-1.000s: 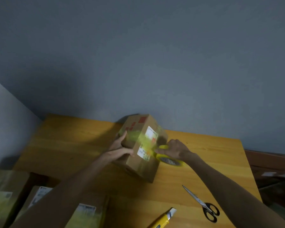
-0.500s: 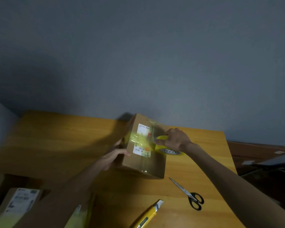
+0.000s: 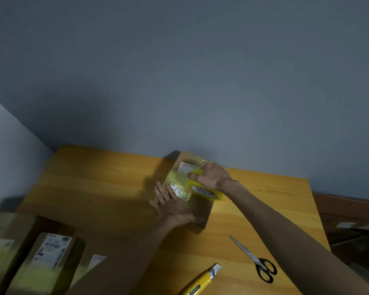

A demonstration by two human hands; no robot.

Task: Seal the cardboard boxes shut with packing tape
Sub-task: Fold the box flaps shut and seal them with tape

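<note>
the box [image 3: 200,216] under the flat, pressing left hand [image 3: 173,207] is partly taped, the right hand [image 3: 211,177] gripping the tape roll [image 3: 207,191] just beyond (strip uncut, i judge).

Single head cam, angled fwd/down over table [image 3: 107,188], mostly wall [image 3: 179,71].

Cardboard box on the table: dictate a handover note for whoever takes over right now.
Left hand lies flat on the cardboard box, steadying it on the table.
Right hand grips the tape roll on the box top.
Tape already covers part of the top, over the labels.
To do: finish the strip and cut it; scissors and utility knife lie nearby.
More boxes wait at lower left.
</note>
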